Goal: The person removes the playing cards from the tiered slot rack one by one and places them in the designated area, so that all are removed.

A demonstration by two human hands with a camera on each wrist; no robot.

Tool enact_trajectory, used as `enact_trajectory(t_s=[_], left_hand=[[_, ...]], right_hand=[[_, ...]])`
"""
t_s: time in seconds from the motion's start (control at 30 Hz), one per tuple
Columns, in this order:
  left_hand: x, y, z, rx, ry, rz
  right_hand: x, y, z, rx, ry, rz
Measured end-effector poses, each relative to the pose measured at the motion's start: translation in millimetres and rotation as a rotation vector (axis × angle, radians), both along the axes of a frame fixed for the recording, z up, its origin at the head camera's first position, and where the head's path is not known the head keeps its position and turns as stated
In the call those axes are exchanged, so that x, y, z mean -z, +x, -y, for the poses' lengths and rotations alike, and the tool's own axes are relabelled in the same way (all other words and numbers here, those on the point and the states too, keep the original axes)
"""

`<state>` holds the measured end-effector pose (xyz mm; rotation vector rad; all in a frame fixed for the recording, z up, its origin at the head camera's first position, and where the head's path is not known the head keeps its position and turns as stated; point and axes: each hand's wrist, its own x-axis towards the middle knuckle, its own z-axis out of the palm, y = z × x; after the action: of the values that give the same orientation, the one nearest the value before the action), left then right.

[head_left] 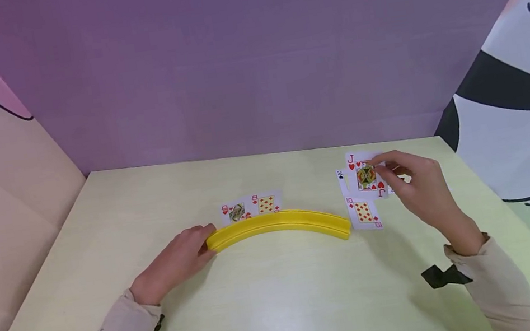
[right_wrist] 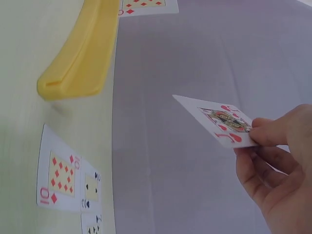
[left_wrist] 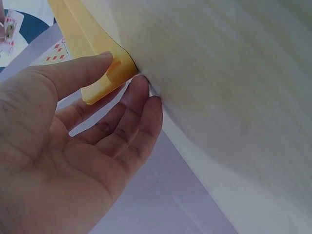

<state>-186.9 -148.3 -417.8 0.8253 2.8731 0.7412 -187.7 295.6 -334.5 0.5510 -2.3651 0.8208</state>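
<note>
With the right hand [head_left: 420, 183] I am pinching the jack of hearts [head_left: 363, 179] between thumb and fingertips, holding it raised above the table [head_left: 264, 307], where the ten of diamonds [head_left: 363, 214] and a black two [right_wrist: 91, 191] are lying. With the left hand [head_left: 177, 261] I am gripping the left end of the curved yellow holder [head_left: 278, 221], its other end reaching near the ten, while a red face card [head_left: 237, 212] and a diamonds card [head_left: 266, 203] are showing above its far edge.

Rack [head_left: 275, 221] I see solid yellow — jack card [head_left: 367, 175] white, red hearts; surface [head_left: 245, 315] pale cream; sleeves [head_left: 508, 284] beige — back wall [head_left: 251, 65] purple.
</note>
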Motion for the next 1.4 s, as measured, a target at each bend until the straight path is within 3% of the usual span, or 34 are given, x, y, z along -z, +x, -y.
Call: enact_trajectory(t_s=[0.27,0.4,0.53,0.77,0.9,1.13,1.4], left_hand=[[1.2,0.9,-2.3,0.000,-0.002,0.001],[-3.3,0.5,1.6,-0.007,-0.015,-0.007],[-5.6,1.8,5.2,-0.012,-0.010,-0.017],[-2.2,1.0,4.2,0.020,0.009,-0.022],[-1.7,0.3,2.9,0.019,0.011,-0.030],[-5.6,1.4,4.7,0.006,0.006,-0.015],[-4.4,1.5,1.7,0.003,0.002,-0.016]], right_hand=[[1.7,7.0,-22,0.130,-0.020,0.051],[9.0,4.2,-30,0.154,-0.014,0.066],[16.8,-0.9,-36,0.170,0.028,0.138],[21.6,-6.5,-55,0.153,0.123,0.339],[29.5,-11.8,-64,0.143,0.136,0.394],[48.9,-20.9,-76,0.047,0.095,0.480],[56.2,-23.4,-83,0.060,0.101,0.583]])
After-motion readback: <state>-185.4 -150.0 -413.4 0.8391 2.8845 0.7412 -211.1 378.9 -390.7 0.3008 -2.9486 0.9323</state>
